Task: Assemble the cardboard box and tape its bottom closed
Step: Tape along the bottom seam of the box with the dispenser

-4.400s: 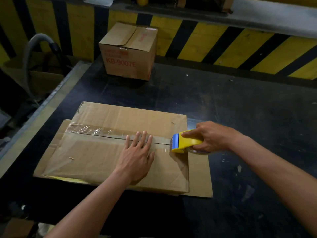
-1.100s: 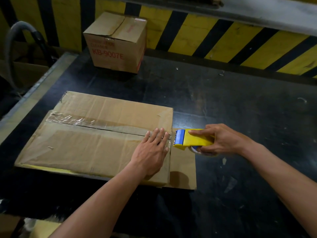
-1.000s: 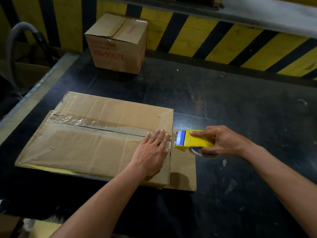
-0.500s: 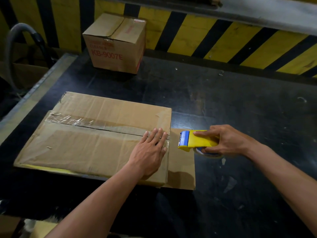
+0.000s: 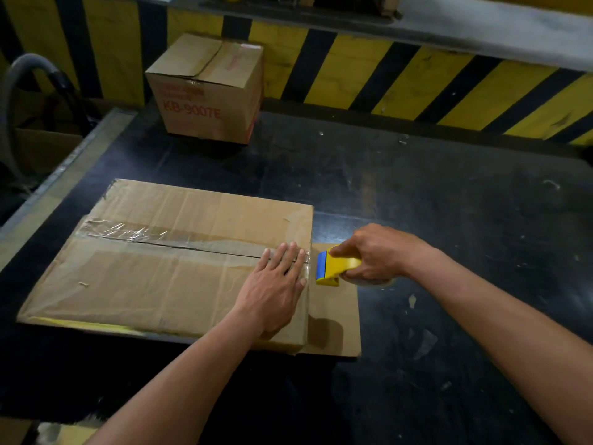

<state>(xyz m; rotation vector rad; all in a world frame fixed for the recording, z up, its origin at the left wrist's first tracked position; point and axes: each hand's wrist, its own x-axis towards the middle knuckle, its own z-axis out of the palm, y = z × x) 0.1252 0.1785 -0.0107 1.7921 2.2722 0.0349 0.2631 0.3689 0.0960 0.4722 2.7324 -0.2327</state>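
Cardboard box (image 5: 154, 277) lies flat on the black table (image 5: 449, 220), clear tape (image 5: 128, 231) along its centre seam, wrinkled at the left end. Left hand (image 5: 272, 290) presses flat, fingers spread, at the seam's right end. Right hand (image 5: 375, 255) grips the yellow tape dispenser (image 5: 333, 268), now closer to the box edge than 0.5 s ago. Closed carton (image 5: 208, 88) sits by the yellow-black striped wall (image 5: 417, 78).

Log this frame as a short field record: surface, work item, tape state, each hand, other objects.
surface: black table
work item: cardboard box, bottom flaps up
tape: clear strip along centre seam
left hand: flat on the box at the seam's right end
right hand: gripping yellow tape dispenser just past the box's right edge
other: closed carton at the back
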